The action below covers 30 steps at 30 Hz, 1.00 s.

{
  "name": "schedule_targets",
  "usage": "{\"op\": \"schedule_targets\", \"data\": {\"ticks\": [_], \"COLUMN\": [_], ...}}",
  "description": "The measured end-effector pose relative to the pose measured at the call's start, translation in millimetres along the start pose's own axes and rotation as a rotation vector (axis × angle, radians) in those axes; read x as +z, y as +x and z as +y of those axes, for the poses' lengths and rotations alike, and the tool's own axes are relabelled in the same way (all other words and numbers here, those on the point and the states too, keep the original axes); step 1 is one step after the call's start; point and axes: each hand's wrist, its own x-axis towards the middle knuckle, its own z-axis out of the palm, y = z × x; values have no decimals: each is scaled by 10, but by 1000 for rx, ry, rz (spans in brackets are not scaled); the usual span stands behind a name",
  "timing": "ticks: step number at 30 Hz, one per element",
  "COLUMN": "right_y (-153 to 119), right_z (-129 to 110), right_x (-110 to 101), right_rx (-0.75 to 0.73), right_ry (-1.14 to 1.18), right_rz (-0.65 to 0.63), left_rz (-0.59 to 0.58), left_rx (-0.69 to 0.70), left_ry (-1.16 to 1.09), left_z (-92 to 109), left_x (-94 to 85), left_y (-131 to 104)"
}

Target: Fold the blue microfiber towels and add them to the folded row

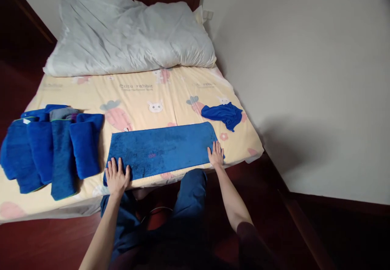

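Observation:
A blue towel [166, 146] lies flat as a long strip along the bed's front edge, wider than it is deep. My left hand [117, 177] rests on its left end near the front corner, fingers spread. On the right end of the towel lies my right hand [216, 154], its fingers apart and pointing away from me. Neither hand grips anything. Behind the towel's right end sits a crumpled blue cloth [224, 115]. Several folded blue towels [62, 152] overlap one another at the left.
The bed [176, 99] has a yellow printed sheet. A bulky white quilt [134, 36] is heaped across its far end. A pale wall [307, 83] rises along the right side. My knees are below the front edge.

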Motion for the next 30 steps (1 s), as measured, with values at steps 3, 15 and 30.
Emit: {"op": "schedule_targets", "data": {"ticks": [3,15,30], "right_y": [92,376,1611], "right_z": [-217,-2531,-343], "right_x": [-36,527,123], "right_rx": [57,-734,-313], "right_ry": [35,225,26], "right_rz": [41,-128,-43], "left_rz": [-18,-129,53], "left_rx": [27,237,82], "left_ry": [-26,-105,6], "left_z": [87,770,181], "left_x": [46,497,316], "left_y": [80,1360,1626]}}
